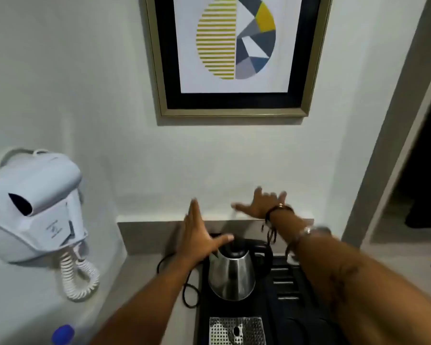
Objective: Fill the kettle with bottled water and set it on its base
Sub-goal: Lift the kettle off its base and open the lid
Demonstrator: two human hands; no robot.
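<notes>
1. While both hands hang spread and empty over the counter, the left hand (197,235) is the nearer one to the kettle (232,272): its fingers are splayed wide, and its thumb reaches across just above the black lid, though I cannot tell whether it touches.
2. The right hand (261,205) is also flat and wide, holding nothing, further out toward the wall and above the backsplash ledge (159,219), well past the kettle.
3. The kettle stands upright just below and to the right of the left palm, its long axis vertical, spout toward the left hand, black handle (265,255) on the side under the right forearm.
4. It sits on the black tray (202,310); its base is hidden beneath it, so I judge it is seated but unfilled.
5. A blue bottle cap (63,334) shows near the left elbow, back toward the person.
6. Room: open counter lies left of the left hand up to the power cord (187,290); the wall-mounted hair dryer (33,210) crowds the far left, and the wall closes the space beyond both hands.
</notes>
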